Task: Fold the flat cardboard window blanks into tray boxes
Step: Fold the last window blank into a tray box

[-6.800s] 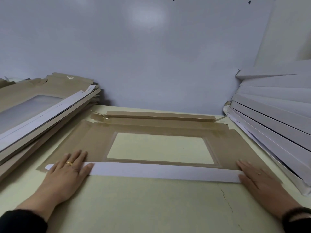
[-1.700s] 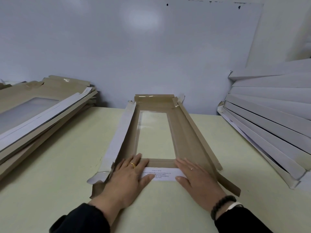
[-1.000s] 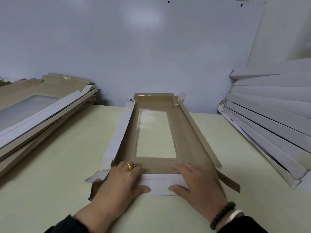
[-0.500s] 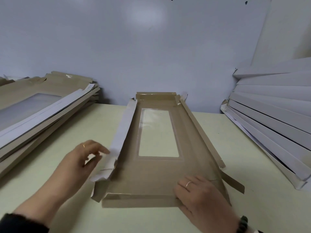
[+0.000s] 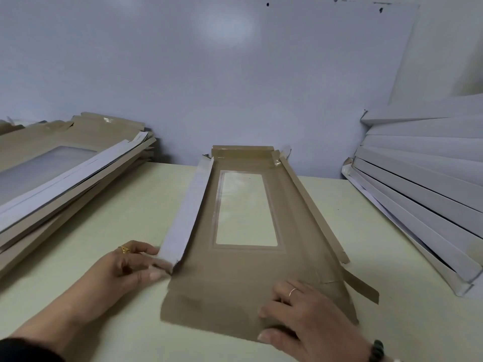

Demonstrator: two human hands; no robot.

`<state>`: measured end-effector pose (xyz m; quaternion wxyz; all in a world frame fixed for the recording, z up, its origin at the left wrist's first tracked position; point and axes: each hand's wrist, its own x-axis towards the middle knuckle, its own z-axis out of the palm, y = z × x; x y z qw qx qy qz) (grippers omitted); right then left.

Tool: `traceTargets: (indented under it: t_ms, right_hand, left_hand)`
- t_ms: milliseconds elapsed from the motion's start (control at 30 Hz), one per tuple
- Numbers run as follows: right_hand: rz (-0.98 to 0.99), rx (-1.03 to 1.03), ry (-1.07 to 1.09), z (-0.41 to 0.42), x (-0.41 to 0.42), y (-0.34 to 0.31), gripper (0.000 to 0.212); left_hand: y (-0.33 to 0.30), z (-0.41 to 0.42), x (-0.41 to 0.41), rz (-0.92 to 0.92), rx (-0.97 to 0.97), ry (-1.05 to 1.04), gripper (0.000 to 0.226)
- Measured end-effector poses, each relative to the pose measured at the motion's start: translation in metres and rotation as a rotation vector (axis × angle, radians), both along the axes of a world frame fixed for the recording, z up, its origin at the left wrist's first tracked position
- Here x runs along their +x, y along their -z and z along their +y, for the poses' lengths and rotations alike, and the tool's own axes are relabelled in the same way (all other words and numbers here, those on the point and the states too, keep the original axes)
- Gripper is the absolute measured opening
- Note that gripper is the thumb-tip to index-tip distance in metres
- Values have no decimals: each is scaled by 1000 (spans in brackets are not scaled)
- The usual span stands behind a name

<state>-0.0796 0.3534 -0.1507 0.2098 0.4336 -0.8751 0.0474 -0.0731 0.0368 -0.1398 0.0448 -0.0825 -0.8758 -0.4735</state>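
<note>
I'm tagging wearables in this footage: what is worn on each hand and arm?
The left hand wears a gold ring with a raised top, above a dark sleeve. The right hand wears a thin silver band and, at the wrist, a dark green bead bracelet.

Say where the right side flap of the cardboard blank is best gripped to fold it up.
Pinch the right side flap at its free outer edge near the close end, coming from the right. It lies low and narrow, its inner edge hinged to the blank, and the right hand is nearby.
</note>
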Motion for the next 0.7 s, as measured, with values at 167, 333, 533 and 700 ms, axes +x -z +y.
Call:
traceTargets:
  t_ms: [167,333,533,700]
  right_hand:
    - [-18,-13,23,0,2,0,37]
    - [168,-183,15,2,0,-1,38]
    - [140,-814,528,64,-18,-12,17]
    - [-330,-557,525,98,-23,-4,56]
  left_hand:
    - [3,11,-3,128,-87,-144,28]
    - [12,43,-2,269,-312,-7,31]
    - [20,44,-6,274,-341,-54,22]
    - [18,43,-6,252,-261,-38,28]
